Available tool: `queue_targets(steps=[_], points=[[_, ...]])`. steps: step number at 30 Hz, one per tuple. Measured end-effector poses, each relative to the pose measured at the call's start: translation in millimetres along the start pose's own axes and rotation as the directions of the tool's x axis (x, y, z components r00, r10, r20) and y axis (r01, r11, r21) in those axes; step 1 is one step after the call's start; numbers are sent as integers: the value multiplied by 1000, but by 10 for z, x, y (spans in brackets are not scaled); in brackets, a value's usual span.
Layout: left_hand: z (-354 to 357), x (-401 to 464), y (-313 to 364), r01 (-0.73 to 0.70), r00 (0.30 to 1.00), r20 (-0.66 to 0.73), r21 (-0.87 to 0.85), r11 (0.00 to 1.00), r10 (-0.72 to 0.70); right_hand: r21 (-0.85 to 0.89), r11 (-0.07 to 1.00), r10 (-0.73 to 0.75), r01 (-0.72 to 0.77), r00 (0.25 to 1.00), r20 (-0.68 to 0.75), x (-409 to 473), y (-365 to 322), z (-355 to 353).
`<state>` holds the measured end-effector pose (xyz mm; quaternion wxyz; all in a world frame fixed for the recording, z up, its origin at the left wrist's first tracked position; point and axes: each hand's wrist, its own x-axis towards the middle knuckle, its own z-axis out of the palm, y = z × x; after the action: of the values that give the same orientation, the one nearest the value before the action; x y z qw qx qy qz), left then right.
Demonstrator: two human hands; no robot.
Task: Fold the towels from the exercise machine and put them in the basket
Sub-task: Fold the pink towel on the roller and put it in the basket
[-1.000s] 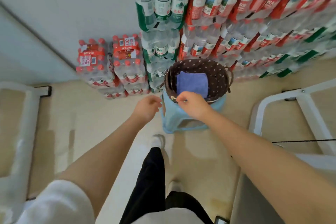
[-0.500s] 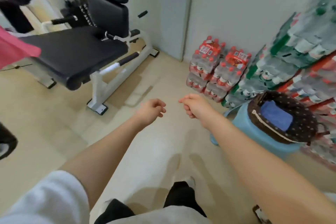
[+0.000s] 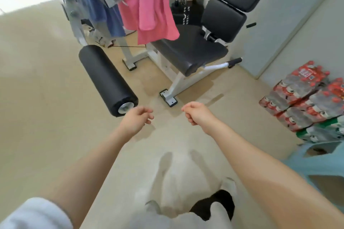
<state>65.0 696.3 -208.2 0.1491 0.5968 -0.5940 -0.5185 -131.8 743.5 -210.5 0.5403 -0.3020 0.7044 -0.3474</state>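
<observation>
both arms are reaching out over the pale floor (image 3: 46,83); the left hand (image 3: 136,120) is hanging loose with fingers gently curled, holding nothing; the right hand (image 3: 197,115) is curling tighter, fingers tucked in, also holding nothing; a light blue stool (image 3: 323,161) is peeking in at the right edge, shrink-wrapped bottle packs (image 3: 305,98) stacking up behind it; further out a black foam roller (image 3: 106,80) is jutting toward us from the exercise machine (image 3: 188,52); up top a pink towel (image 3: 147,3) is draping over the frame, a blue towel (image 3: 104,15) hanging just beside it on the left.
</observation>
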Motion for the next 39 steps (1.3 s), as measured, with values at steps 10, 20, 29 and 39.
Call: queue_targets(steps=[10,20,29,39], points=[[-1170,376,-257,11,999,-48,-126,992,-17,-72,997,-24,26,999,25,404,-636,1036],[-1975,1696,707,-213,977,-11,-76,974,213,9,992,-126,129,982,-144,1490,-1899,1093],[-2469,2609,1750,-640,756,-45,160,751,653,-262,899,-431,351,814,-390,2097,-2854,1053],[-2873,3663,2253,-712,444,340,696,96,829,-557,797,-578,234,566,-588,2612,-3572,1258]])
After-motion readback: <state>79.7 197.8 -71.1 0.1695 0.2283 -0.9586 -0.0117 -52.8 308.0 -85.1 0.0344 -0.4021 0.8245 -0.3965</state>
